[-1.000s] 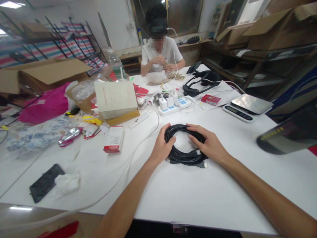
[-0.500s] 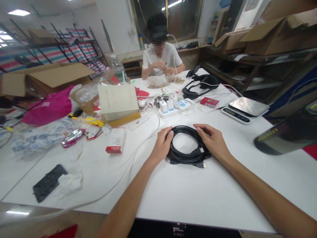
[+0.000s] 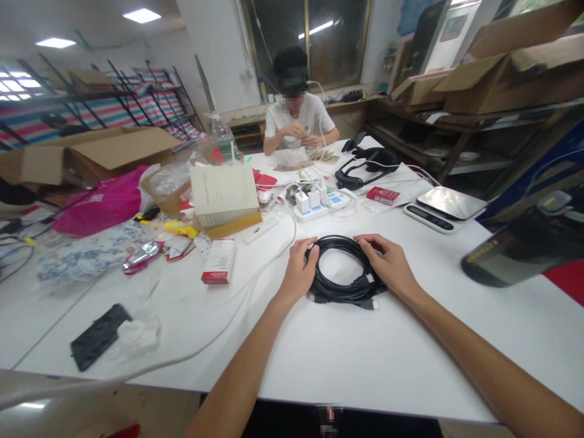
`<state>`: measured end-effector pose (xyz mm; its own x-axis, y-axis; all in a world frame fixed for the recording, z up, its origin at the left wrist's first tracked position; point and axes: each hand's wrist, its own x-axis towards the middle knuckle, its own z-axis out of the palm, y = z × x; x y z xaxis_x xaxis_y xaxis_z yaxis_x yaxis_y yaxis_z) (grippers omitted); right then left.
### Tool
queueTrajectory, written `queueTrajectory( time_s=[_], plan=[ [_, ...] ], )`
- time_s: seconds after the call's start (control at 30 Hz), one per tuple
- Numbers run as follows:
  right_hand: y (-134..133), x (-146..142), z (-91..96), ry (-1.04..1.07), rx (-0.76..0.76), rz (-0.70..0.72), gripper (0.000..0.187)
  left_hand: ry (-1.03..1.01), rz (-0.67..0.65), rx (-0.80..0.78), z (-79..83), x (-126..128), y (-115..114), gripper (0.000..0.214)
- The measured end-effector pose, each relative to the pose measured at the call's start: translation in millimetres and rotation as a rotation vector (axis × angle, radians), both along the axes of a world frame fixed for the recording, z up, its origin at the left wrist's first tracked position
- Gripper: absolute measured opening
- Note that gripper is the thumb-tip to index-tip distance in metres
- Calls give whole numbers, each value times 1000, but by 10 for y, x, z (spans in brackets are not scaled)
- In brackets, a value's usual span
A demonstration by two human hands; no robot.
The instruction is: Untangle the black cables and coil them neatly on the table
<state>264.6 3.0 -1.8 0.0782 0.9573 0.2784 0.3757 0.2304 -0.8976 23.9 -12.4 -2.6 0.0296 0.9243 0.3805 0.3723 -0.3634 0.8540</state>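
Note:
A coil of black cable lies flat on the white table in front of me, its plug ends at the near right side. My left hand curls over the coil's left edge, thumb inside the ring. My right hand rests on the coil's right edge with fingers bent over the strands. Both hands press the coil against the table.
A white power strip with chargers sits behind the coil, a kitchen scale to the right. A red and white box, a book, a black phone and clutter lie left. Another person works at the far end.
My hands and the coil stay almost as they were; my right fingers shifted slightly along the coil. The camera tilted up a little.

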Motion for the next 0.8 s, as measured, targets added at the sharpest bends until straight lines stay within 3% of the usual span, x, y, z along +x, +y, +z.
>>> queueTrajectory(
  time_s=[0.3, 0.47, 0.57, 0.67, 0.8],
  plan=[
    [-14, -1, 6, 9, -4, -11, 45, -55, 41, 75, 106, 9, -47, 30],
    [23, 20, -14, 19, -9, -16, 45, 1, 66, 184, 286, -10, -58, 26],
    [64, 30, -23, 32, -3, -23, 47, 210, 38, 292, 524, 22, 206, 28],
    [90, 32, -24, 59, -6, -18, 48, 522, 71, 331, 776, 108, 689, 39],
    [90, 29, -21, 70, -32, -6, 44, 886, 111, 281, 891, 214, 1317, 41]
  ],
)
